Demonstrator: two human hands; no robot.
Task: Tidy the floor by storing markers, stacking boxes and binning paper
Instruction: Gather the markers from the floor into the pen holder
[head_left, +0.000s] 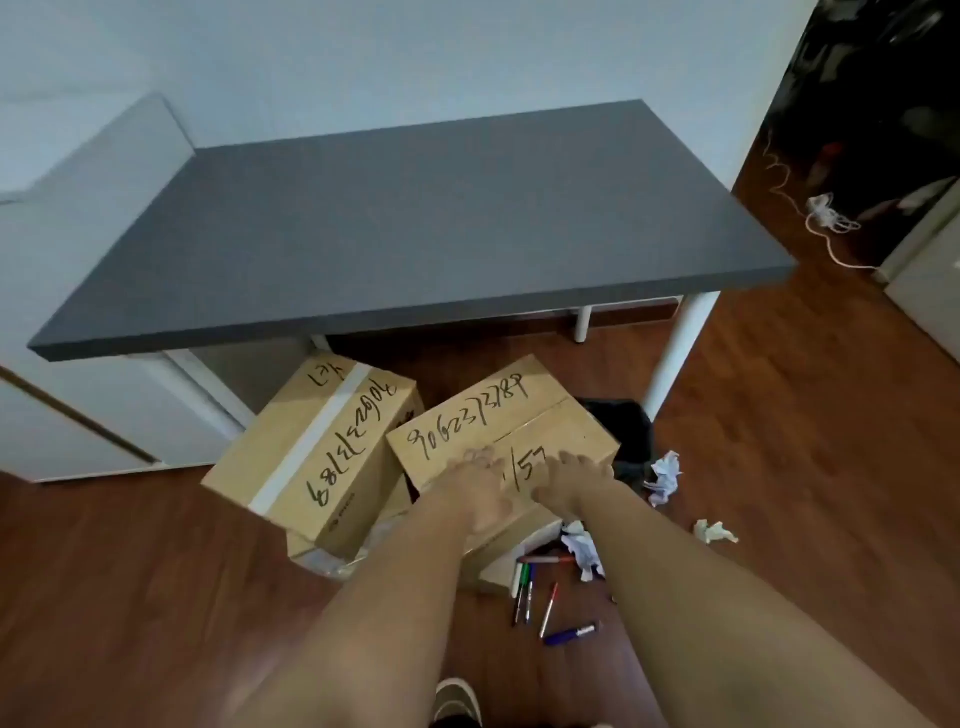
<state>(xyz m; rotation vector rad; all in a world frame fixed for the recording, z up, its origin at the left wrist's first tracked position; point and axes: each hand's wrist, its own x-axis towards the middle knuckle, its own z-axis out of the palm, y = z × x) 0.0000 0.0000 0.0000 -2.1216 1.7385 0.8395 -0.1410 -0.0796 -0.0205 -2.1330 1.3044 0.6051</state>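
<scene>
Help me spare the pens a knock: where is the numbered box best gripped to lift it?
Probably by its two short ends, one hand each. Both the left hand and right hand now rest flat on the top of the numbered box, which gives no lift. It sits tilted on another carton, so come from above and raise it straight, clear of the markers below.

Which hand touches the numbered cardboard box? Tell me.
Touching, both. The head view shows the left hand and right hand lying on top of the numbered cardboard box, fingers covering its writing.
</scene>
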